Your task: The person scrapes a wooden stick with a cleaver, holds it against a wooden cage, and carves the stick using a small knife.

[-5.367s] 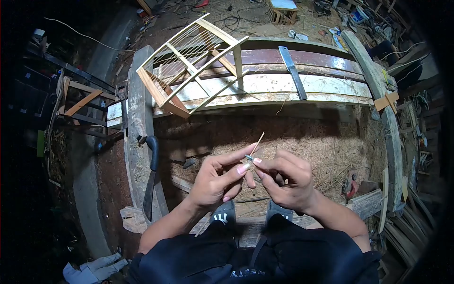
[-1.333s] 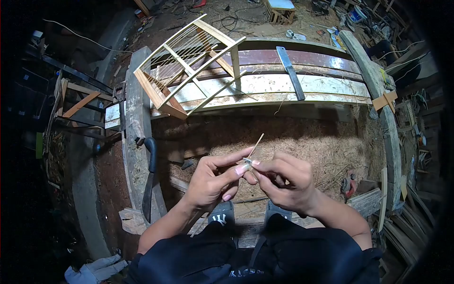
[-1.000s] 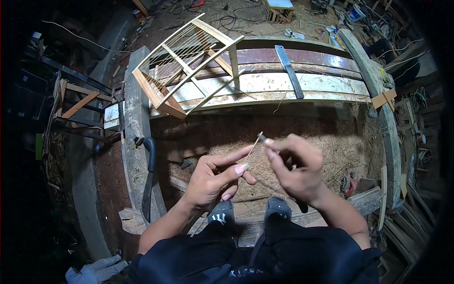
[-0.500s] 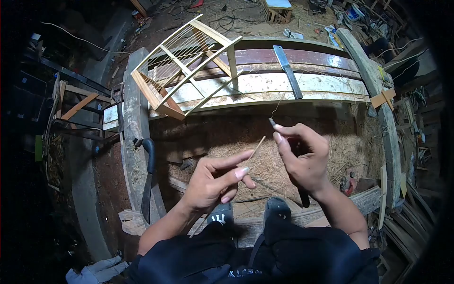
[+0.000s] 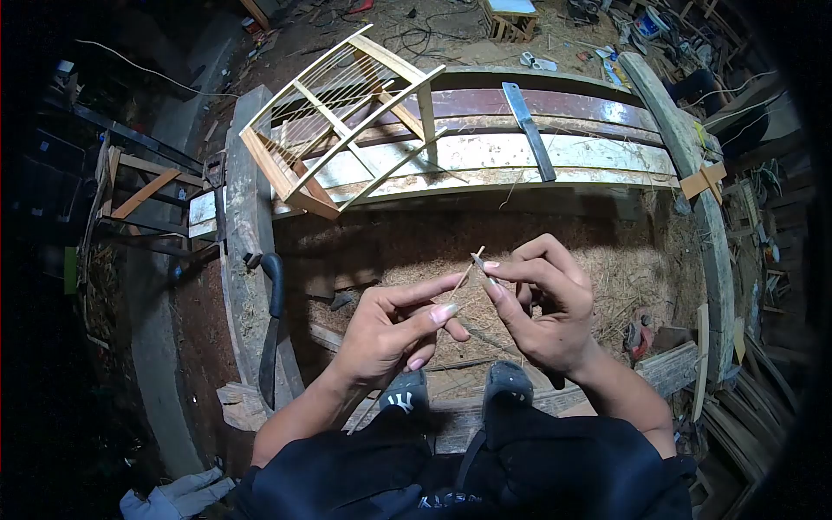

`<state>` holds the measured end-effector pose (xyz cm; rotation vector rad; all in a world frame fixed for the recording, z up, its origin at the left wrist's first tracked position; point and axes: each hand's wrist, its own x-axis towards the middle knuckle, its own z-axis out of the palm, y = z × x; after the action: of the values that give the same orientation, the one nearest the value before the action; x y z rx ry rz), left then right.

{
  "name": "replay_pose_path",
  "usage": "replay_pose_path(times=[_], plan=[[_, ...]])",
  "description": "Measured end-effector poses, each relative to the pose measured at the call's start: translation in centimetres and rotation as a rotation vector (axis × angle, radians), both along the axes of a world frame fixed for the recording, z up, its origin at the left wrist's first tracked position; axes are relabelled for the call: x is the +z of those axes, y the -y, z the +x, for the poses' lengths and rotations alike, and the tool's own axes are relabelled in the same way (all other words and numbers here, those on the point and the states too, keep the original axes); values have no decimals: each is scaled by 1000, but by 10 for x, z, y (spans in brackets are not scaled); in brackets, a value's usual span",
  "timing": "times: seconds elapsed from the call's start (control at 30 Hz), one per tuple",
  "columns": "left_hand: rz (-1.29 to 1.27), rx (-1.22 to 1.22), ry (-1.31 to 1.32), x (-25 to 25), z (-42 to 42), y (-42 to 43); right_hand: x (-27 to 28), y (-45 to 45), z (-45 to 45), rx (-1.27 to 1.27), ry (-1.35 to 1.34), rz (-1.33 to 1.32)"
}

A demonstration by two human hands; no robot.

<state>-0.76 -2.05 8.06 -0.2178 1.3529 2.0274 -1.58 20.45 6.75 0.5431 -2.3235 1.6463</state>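
Note:
Between the thumb and index finger of my left hand (image 5: 394,334) is a thin bamboo stick (image 5: 468,270), its upper end pointing up and right. My right hand (image 5: 550,303) is closed around a small knife (image 5: 482,263). Only the tip of its blade shows past my thumb and index finger, and a dark handle end pokes out below my palm. The blade tip meets the stick near its upper end. Beyond my hands, a wooden frame with thin parallel bars (image 5: 347,134) rests tilted on the bench (image 5: 598,154).
A flat blade with a dark handle (image 5: 529,130) lies across the bench. On the left beam (image 5: 247,208) sits a large knife with a curved dark handle (image 5: 273,286). Wood shavings (image 5: 607,260) cover the ground, and wood strips (image 5: 745,433) are piled at the right.
My right hand has moved left and slightly down, bringing the knife tip from apart to the upper end of the stick. My left hand stays in place.

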Motion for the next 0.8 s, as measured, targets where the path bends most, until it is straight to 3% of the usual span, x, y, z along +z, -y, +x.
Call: replay_pose_path(times=[0.23, 0.37, 0.43, 0.5, 0.6, 0.7, 0.8], plan=[[19, 27, -1, -2, 0, 2, 1, 4, 4, 79, -121, 79], [8, 24, 19, 1, -1, 2, 1, 0, 1, -27, -72, 93], [-7, 25, 23, 1, -1, 2, 1, 3, 3, 100, -203, 130], [3, 27, -10, -3, 0, 3, -3, 6, 7, 124, -154, 105], [17, 12, -4, -2, 0, 1, -3, 2, -1, -66, -133, 87], [29, 11, -24, -5, 1, 3, -1, 6, 9, 128, -137, 103], [65, 32, -16, -6, 0, 2, -2, 4, 6, 67, -106, 118]])
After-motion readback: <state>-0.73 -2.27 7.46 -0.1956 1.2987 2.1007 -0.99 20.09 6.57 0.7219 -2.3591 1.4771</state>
